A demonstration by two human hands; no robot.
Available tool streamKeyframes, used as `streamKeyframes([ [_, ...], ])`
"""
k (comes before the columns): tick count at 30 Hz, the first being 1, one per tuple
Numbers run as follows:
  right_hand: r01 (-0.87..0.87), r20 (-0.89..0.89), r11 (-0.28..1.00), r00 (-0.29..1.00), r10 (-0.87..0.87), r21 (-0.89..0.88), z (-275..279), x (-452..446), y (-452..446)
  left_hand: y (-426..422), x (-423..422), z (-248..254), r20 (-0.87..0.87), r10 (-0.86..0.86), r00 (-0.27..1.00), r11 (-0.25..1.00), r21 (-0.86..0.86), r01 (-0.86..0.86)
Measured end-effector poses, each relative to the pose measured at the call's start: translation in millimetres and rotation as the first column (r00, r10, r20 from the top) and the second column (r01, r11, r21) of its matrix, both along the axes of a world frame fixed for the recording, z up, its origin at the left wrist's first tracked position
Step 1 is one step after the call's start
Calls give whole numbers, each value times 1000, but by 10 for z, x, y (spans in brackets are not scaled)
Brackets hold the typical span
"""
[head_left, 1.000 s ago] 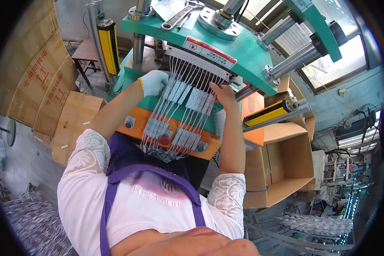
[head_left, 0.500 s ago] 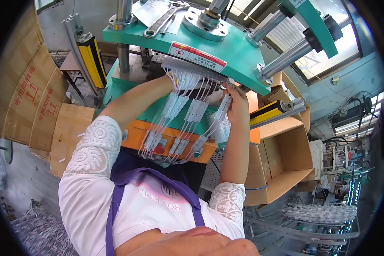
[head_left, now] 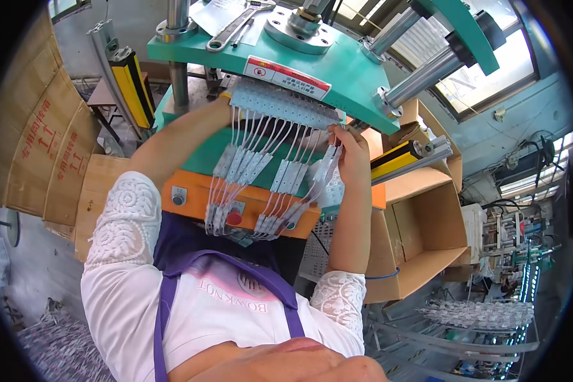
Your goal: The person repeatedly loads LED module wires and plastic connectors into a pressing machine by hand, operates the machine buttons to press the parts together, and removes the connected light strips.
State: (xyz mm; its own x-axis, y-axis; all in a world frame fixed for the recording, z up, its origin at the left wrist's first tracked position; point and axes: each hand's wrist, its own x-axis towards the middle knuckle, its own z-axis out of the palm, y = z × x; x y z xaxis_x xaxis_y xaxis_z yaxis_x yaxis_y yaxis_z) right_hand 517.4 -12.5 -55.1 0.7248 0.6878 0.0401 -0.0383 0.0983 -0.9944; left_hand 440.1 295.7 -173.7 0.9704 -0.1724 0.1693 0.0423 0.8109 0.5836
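Note:
A row of white LED modules (head_left: 280, 105) lies side by side under the raised green press plate (head_left: 356, 83). Pale wires run down from it to several more hanging LED modules (head_left: 242, 164), some dangling in front of the orange panel. My right hand (head_left: 353, 151) is closed at the row's right end, thumb and fingers pinched on its edge. At the left end, my left hand (head_left: 224, 107) reaches in beside the row; its fingers are hidden behind the modules and the machine.
A wrench (head_left: 240, 25) lies on the press plate. Steel columns (head_left: 179, 83) and yellow-black guards (head_left: 134, 86) flank the work area. Red button (head_left: 234, 218) sits on the orange panel (head_left: 194, 184). An open cardboard box (head_left: 420, 239) stands at right; more cardboard (head_left: 38, 127) at left.
The module row has tilted so its dotted face shows more, and it reaches further left. My left hand has moved left and slightly up; my right hand stays at the right end.

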Motion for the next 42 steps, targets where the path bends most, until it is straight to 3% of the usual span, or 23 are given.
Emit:
streamKeyframes([
  [1,16,96,995,995,-7,-99,-8,-5,-12,34,-151,-6,126,156,980,866,459,-197],
  [2,34,208,971,978,17,-237,65,-85,-51,-6,-361,155,306,228,925,500,778,-380],
  [3,23,254,954,966,56,-299,-48,-78,-84,-36,-549,299,488,195,851,1,867,-498],
  [4,19,299,934,950,95,-357,-178,-54,-95,3,-672,366,624,67,779,-493,699,-518],
  [7,29,252,947,966,56,-321,-351,-248,-47,-263,-1065,418,739,343,580,-521,663,-538],
  [10,8,226,979,973,39,-205,-551,-282,29,-237,-900,-30,601,668,439,-144,683,-716],
  [12,74,210,984,977,-39,-161,-596,-308,63,-512,-937,436,346,867,359,-20,743,-669],
  [14,178,184,980,970,-160,-86,-541,-345,80,-195,-849,214,866,399,301,-787,492,-372],
  [16,210,285,977,939,-193,-29,-484,-288,132,-115,-960,670,724,201,660,-952,303,-42],
  [20,129,135,991,983,-123,-39,-744,-151,329,-129,-1131,585,756,483,442,-635,650,-417],
  [24,117,56,993,991,-118,30,-839,-344,414,-622,-1339,295,379,846,376,-179,865,-469],
  [26,171,49,985,984,-172,9,-807,-389,444,-550,-1226,-47,23,875,483,235,853,-466],
  [27,184,19,983,983,-183,-20,-803,-361,456,-605,-1176,34,-236,735,636,642,544,-540],
  [28,179,31,984,983,-179,-5,-816,-328,470,-545,-1056,-46,-319,654,686,743,440,-504],
  [30,185,81,982,979,-188,46,-812,-298,493,-534,-992,135,-280,711,644,681,501,-534],
  [31,174,313,983,938,-149,-53,-847,-220,496,-513,-975,212,-217,747,628,630,533,-565],
  [32,201,520,967,849,-91,-159,-904,-146,416,-487,-972,261,-153,768,622,587,557,-588],
  [33,434,826,873,560,-69,-221,-521,-589,91,-596,-848,333,-148,770,620,601,495,-628],
  [36,545,794,837,487,-364,48,-247,-876,-612,-357,-976,144,-167,845,508,533,336,-776],
  [38,756,783,602,204,-588,256,-351,-684,-1240,-279,-1139,140,-124,816,565,574,290,-766],
  [40,931,796,306,28,-604,200,-506,-197,-1982,-122,-1216,-84,-160,707,689,707,192,-681],
  [41,990,862,132,21,-506,53,-658,54,-2419,-134,-1233,-132,-188,711,678,703,214,-678],
  [42,998,982,-66,13,-186,-26,-865,302,-2925,-144,-1256,-168,-213,718,662,695,238,-678],
])
